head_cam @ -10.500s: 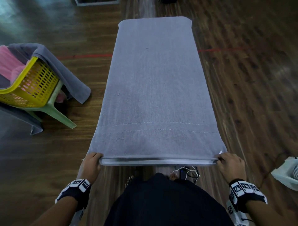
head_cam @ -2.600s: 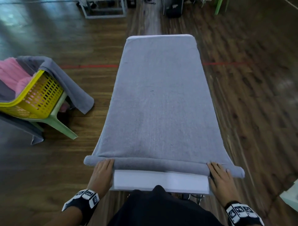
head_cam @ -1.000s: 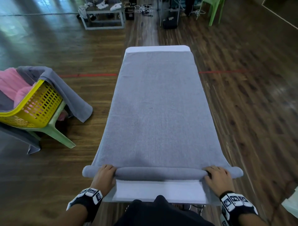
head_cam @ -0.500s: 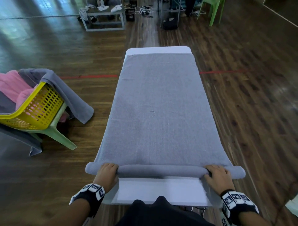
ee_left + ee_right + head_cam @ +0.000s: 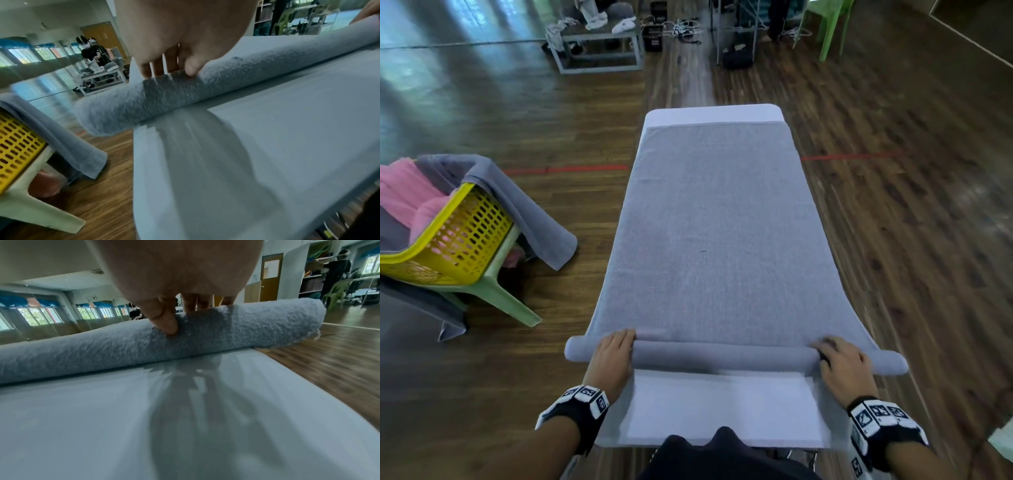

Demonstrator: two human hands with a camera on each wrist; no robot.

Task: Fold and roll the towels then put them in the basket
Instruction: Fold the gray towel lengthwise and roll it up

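Observation:
A long grey towel [image 5: 709, 240] lies flat along a narrow white table [image 5: 722, 411]. Its near end is wound into a roll [image 5: 722, 356] lying across the table, with both ends past the table's sides. My left hand [image 5: 614, 353] grips the roll near its left end, fingers over the top and thumb on the near side [image 5: 174, 71]. My right hand [image 5: 842, 359] grips it near the right end the same way [image 5: 185, 316]. The roll [image 5: 246, 69] [image 5: 102, 345] rests on the table top.
At the left, a yellow basket [image 5: 448, 236] sits on a pale green chair [image 5: 506, 294]. It holds a pink towel [image 5: 410, 198], and another grey towel [image 5: 527, 212] hangs over its rim. Wooden floor surrounds the table; a low bench and a green chair stand far back.
The roll has grown thicker and moved away from me, baring more white table in front. The towel's far edge has drawn nearer, uncovering the table's far end.

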